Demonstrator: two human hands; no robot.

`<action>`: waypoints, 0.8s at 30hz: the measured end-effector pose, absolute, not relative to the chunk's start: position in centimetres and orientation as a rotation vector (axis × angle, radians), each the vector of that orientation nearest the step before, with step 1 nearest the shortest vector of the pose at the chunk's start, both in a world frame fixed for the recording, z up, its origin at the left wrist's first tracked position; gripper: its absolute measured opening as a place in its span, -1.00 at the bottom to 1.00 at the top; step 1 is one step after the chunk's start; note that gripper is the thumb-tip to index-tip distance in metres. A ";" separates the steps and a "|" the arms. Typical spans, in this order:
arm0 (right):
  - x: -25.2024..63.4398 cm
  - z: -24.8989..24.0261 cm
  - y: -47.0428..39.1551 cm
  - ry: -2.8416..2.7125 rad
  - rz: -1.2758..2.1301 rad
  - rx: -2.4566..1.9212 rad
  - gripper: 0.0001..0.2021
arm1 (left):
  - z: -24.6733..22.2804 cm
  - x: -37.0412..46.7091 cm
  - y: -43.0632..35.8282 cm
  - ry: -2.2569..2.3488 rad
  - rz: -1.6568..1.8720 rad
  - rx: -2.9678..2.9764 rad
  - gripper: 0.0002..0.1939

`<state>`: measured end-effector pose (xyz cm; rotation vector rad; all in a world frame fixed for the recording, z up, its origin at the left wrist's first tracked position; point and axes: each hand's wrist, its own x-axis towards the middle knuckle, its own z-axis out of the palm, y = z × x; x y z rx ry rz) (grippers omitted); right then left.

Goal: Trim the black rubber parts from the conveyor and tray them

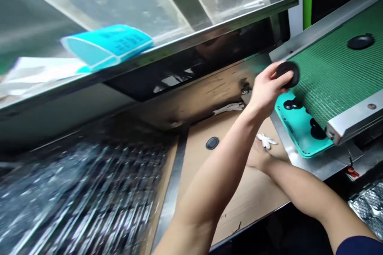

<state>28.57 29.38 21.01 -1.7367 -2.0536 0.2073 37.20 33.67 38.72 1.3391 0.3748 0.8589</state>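
Observation:
My left hand is closed on a round black disc-like part, its thumb across the face. It is raised by the near end of a green conveyor belt, above a turquoise tray with several black parts in it. Crossed beneath the left forearm, my right hand is low over the cardboard sheet; its fingers are mostly hidden. Beside it lies a white glove-like piece. Another round black part rests flat on the cardboard, left of my left forearm.
Another black part lies on the belt. Stacked clear plastic trays, blurred, fill the lower left. A metal ledge crosses above, bearing a curled blue label sheet and white paper. A white crumpled strip lies behind the cardboard.

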 end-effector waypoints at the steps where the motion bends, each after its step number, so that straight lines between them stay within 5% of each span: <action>1: 28.5 21.0 29.4 -2.067 0.206 -1.734 -0.71 | 37.7 33.4 34.1 0.411 0.880 1.243 -0.61; 6: 29.1 21.9 28.9 -2.102 0.194 -1.779 -0.69 | 29.8 17.1 36.0 0.762 0.989 0.691 -0.77; 11: 28.8 22.2 28.9 -1.762 0.132 -1.682 -0.63 | 23.6 12.9 35.0 0.833 1.027 0.480 -0.82; 13: 28.0 22.0 28.9 -1.739 0.135 -1.538 -0.63 | 22.7 13.3 34.6 0.716 0.999 0.440 -0.84; 16: 26.9 21.6 28.6 -1.878 0.181 -1.398 -0.65 | 22.5 13.6 34.4 0.572 0.909 0.374 -0.58; 24: 26.0 22.5 29.1 -1.994 0.083 -1.569 -0.62 | 23.1 13.3 34.8 0.577 0.879 0.258 -0.59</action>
